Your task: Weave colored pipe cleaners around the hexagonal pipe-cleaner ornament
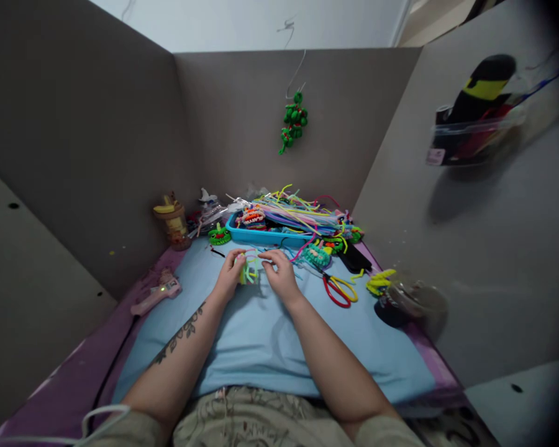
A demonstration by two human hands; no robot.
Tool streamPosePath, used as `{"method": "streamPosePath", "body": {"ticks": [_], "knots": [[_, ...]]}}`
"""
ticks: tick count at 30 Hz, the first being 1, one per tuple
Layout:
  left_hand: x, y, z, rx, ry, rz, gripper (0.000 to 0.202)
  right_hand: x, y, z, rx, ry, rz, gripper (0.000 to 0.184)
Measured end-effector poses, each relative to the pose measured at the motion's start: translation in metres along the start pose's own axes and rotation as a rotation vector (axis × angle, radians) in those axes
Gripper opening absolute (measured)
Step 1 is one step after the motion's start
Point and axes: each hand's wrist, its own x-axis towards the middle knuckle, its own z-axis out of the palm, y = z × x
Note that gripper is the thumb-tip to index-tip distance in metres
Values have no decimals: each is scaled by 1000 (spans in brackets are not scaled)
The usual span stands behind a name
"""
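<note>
Near the middle of the blue cloth, my left hand point(230, 273) grips a small craft piece point(250, 273) of yellow-green and pale green pipe cleaners. Several of its short ends stick out toward the right. My right hand point(280, 276) has thumb and forefinger pinched at the end of a thin pinkish pipe cleaner point(251, 251) that runs across from the left hand. The exact grip of the right fingertips is small and blurred. Right of that hand lie a teal pipe-cleaner piece point(315, 254) and scissors point(340, 290) with red and yellow handles.
A blue tray point(270, 237) heaped with colourful pipe cleaners point(302, 214) stands at the back. On the left are a pink glue gun point(157, 296) and a brown cup point(176, 226). A dark jar point(394, 310) lies at right. Green pipe-cleaner figures point(294, 121) hang on the back panel.
</note>
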Motion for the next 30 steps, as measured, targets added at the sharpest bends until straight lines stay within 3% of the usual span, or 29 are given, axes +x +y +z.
{"method": "streamPosePath", "body": {"ticks": [4, 9, 16, 27, 30], "knots": [[1, -5, -1, 2, -70, 14, 37, -1, -4, 1, -190, -111, -161, 29], [-1, -5, 0, 146, -148, 85, 36, -4, -4, 9, -246, -162, -143, 44], [-5, 1, 4, 205, -207, 116, 38, -3, 1, 9, -277, -192, -124, 38], [1, -11, -1, 243, -203, 128, 43, 0, 6, 1, -206, -168, -110, 24], [0, -8, -3, 231, -254, 153, 49, 1, 5, -1, -176, -150, -61, 21]]}}
